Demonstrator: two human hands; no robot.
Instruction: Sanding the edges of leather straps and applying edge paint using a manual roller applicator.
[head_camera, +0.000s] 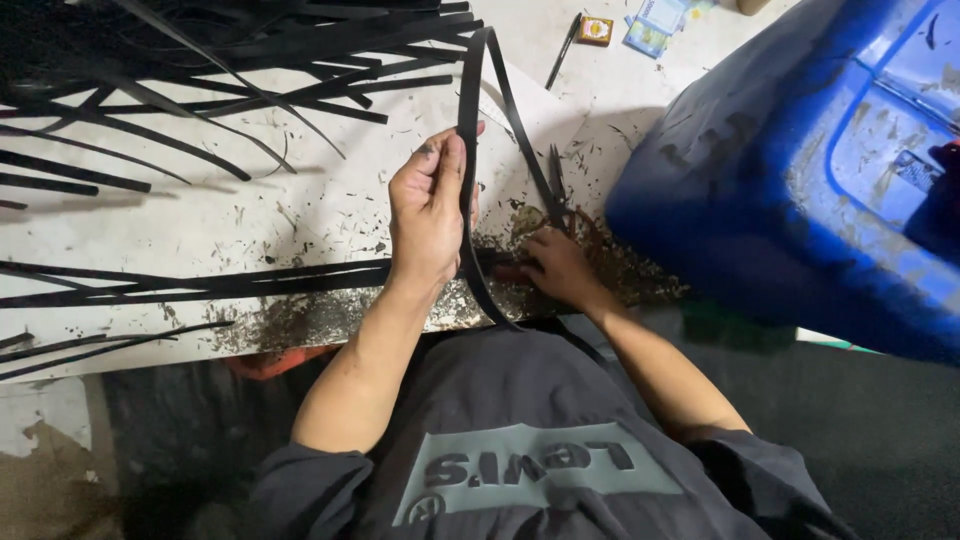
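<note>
My left hand (428, 215) is raised above the white board (270, 215) and pinches a long black rubber strip (468, 120) that loops up, bends at the top and runs back down to the right. My right hand (556, 266) rests low at the board's near edge. Its fingers are closed on a small tool with a reddish handle pressed against the strip's lower part; the tool is mostly hidden. A bundle of cut black strips (200, 285) lies flat on the board left of my left wrist.
Many more black strips (240, 70) fan across the board's far left. Black shavings litter the near edge (330, 320). A large blue plastic drum (800, 180) lies on the right. A pen (562, 50), a small orange box (596, 30) and packets sit beyond.
</note>
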